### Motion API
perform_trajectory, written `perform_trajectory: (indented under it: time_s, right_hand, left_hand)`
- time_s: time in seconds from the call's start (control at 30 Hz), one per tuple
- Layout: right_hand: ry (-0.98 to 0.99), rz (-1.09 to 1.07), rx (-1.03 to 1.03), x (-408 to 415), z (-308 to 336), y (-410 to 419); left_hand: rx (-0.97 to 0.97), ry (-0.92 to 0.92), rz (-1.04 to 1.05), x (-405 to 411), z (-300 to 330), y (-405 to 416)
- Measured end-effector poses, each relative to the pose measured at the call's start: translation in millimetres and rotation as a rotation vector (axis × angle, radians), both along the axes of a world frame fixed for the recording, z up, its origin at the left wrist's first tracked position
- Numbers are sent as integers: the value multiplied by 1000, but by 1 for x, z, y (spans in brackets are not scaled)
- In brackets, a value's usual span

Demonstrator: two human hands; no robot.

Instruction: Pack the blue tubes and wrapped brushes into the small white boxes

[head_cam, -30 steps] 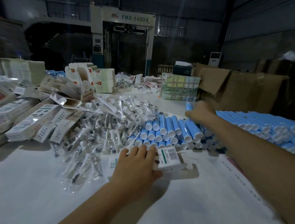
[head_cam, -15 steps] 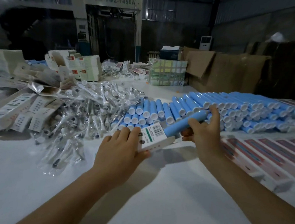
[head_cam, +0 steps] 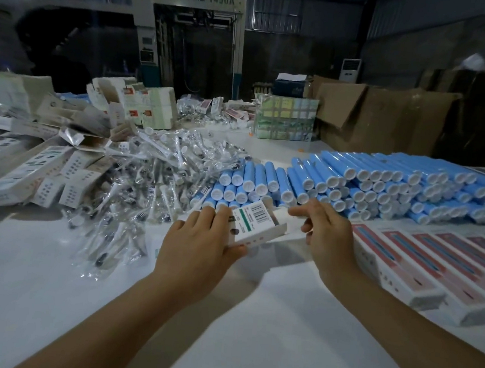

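Observation:
My left hand (head_cam: 197,247) grips a small white box (head_cam: 251,224) with a barcode label, held just above the white table (head_cam: 222,329). My right hand (head_cam: 327,235) is at the box's open right end, index finger stretched onto the flap. No blue tube shows in either hand. A large pile of blue tubes (head_cam: 382,184) with white caps lies behind the hands, running to the right. A heap of clear-wrapped brushes (head_cam: 148,175) lies to the left of the tubes.
Flat and folded white boxes (head_cam: 31,171) are piled at the left. A row of boxes with red fronts (head_cam: 434,259) lines the right edge. Brown cartons (head_cam: 373,116), a green stack (head_cam: 285,120) and a big machine (head_cam: 194,47) stand behind.
My right hand took a blue tube from the pile and brought it to the box's open end. Now the tube is out of sight and the fingers are at the flap.

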State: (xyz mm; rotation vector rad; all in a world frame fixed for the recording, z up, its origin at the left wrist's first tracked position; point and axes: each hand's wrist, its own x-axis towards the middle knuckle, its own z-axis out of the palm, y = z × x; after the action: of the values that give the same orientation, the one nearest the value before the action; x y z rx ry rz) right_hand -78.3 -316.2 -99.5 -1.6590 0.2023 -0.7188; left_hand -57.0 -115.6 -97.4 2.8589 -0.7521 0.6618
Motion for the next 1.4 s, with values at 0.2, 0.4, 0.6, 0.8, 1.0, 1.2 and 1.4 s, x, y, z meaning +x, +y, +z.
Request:
perform_trajectory:
  time_s: [0.2,0.4,0.6,0.8,1.0,1.2,1.4]
  right_hand:
    - [-27,-60,7,12,10,-11]
    - [-88,109,-450,48,47,15]
    - [-73,521,-1362,104,63,88]
    - [135,562,-1973,146,39,121]
    - [-5,579,-1912,148,37,114]
    - [-299,362,-1040,99,63,82]
    - [-303,33,-173,39,65,10]
  left_hand:
    - [50,-8,-26,0,-1,-1]
    - [86,-35,-94,-4,-5,-7]
    - [146,-102,-138,-7,-7,-10]
    - [125,-96,-175,-1,-10,-7]
    - [72,-63,-187,4,-8,-3]
    - [109,-17,-125,7,-8,-2]
    - [60,-3,-85,6,-5,1]
